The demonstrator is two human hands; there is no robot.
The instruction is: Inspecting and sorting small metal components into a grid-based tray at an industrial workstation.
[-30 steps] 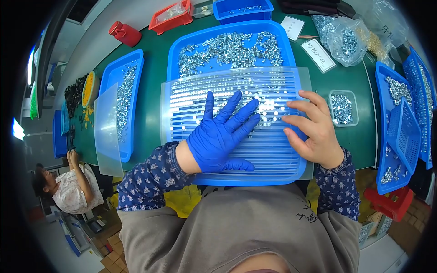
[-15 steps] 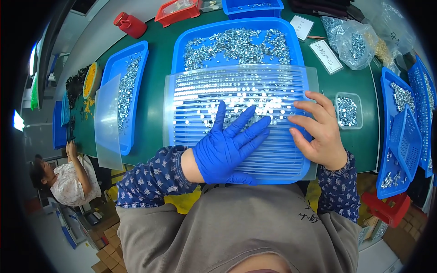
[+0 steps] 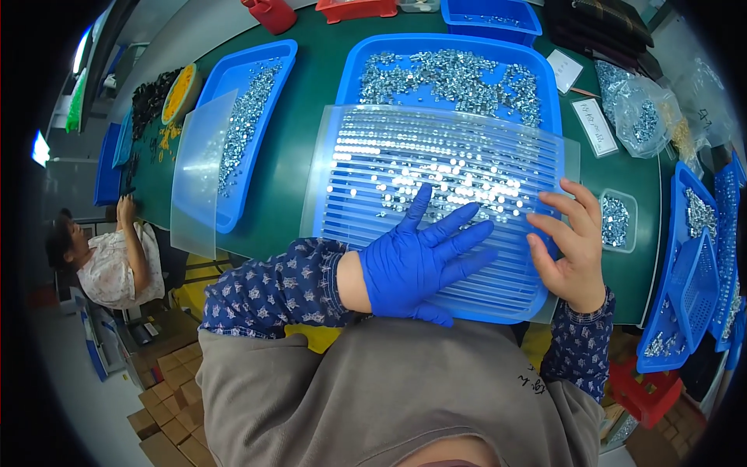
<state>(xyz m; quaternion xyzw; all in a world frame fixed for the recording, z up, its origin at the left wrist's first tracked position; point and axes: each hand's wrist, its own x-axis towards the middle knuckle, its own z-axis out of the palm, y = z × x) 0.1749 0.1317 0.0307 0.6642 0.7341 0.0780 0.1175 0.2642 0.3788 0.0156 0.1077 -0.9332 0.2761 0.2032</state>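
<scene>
A clear sheet with long parallel grooves (image 3: 366, 226) lies across the near part of a large blue tray (image 3: 352, 74). Small shiny metal pieces (image 3: 459, 175) sit in rows along its far grooves and scatter loosely over its middle. My left hand (image 3: 416, 265), in a blue glove, rests on the near half of the sheet with fingers spread, just short of the loose pieces. Bare, my right hand (image 3: 576, 253) is at the sheet's right side, fingers bent and apart, thumb separate; nothing shows in it. Beyond the sheet, more metal pieces (image 3: 459, 78) are heaped in the tray.
To the left, another clear sheet (image 3: 204, 171) leans over a blue tray (image 3: 272, 101) of pieces. A small clear box (image 3: 632, 226) stands right of my right hand. Plastic bags (image 3: 646, 117) and blue baskets (image 3: 692, 288) lie farther right. Another person (image 3: 117, 261) works at far left.
The whole view has shifted and tilted, so the tray appears farther right. My left hand's fingers have spread wider on the sheet. My right hand stays at the sheet's right side.
</scene>
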